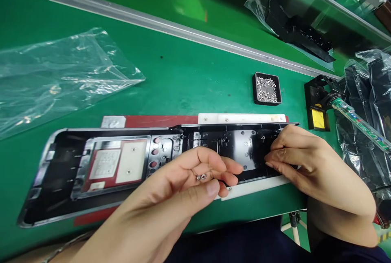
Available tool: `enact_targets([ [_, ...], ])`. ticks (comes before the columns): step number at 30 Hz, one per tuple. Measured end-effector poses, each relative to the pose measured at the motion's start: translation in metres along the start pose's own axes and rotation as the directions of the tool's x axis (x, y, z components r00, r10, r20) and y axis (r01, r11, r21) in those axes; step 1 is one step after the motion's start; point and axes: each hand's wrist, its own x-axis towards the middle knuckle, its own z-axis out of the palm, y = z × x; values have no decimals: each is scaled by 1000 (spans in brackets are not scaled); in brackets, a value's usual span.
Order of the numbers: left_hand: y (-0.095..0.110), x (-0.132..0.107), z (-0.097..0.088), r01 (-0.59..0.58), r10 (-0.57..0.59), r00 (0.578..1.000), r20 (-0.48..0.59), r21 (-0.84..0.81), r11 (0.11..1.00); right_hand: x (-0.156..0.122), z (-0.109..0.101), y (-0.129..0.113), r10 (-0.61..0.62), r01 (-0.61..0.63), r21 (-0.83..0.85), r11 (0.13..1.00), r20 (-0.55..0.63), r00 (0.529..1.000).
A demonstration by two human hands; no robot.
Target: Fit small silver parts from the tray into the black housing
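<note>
Small screws (201, 177) curled in my left fingers (207, 156); my right fingers (282, 155) pinched together at the shell (226, 153)'s right end.
What the right ones grip, I can't tell. I'd best hold the left steady, lest any drop; they block the shell's near middle. Beyond it on the surface (183, 87): box (267, 102), bag (87, 73); tool (360, 122) to the right.

Head-worn view, facing forward and down across a green workbench (183, 81), near left hand (174, 197) and right hand (301, 157)
</note>
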Motion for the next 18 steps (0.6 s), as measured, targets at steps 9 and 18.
enact_targets([
  [9, -13, 10, -12, -101, 116, 974, 196, -87, 991, 0, -5, 0, -42, 42, -34, 999, 7, 999],
  [18, -11, 7, -8, 20, 118, 920, 373, -345, 938, -2, 4, -30, -41, 66, 120, 991, -201, 979],
])
